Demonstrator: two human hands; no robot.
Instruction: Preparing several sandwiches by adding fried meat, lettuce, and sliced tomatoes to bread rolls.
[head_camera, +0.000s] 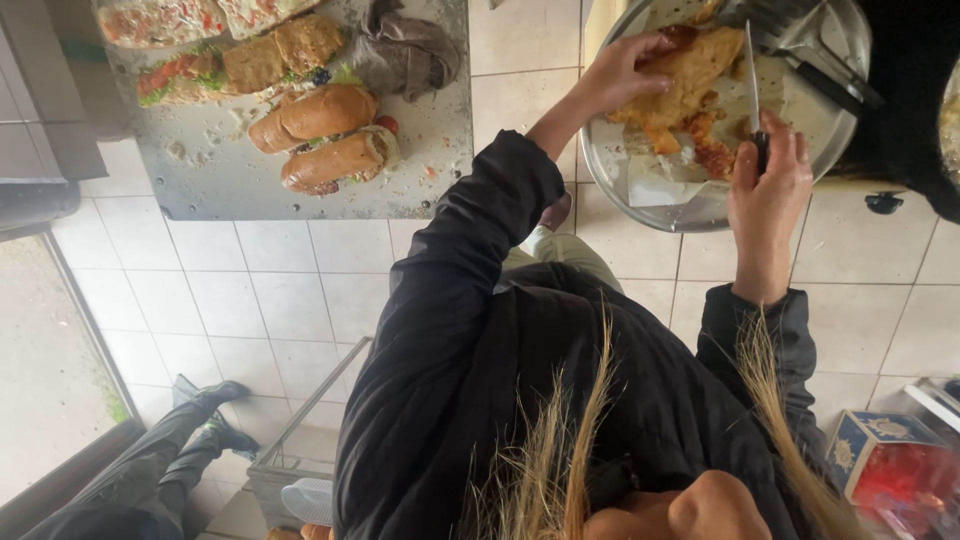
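— Where's the cutlet (690, 70)?
— On the round tray (600, 150), mid-slicing, I'd judge; left hand (625, 70) pins it, fingers loose; right hand (770, 175), grip closed on the knife (751, 70).
— Next?
— Blade clear of fingers.

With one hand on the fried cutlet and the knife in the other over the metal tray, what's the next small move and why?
Probably draw the knife down through the fried cutlet. The left hand already pins the cutlet flat on the round metal tray, and the right hand grips the handle with the blade lying along the cutlet's edge, where loose crumbs and bits sit.
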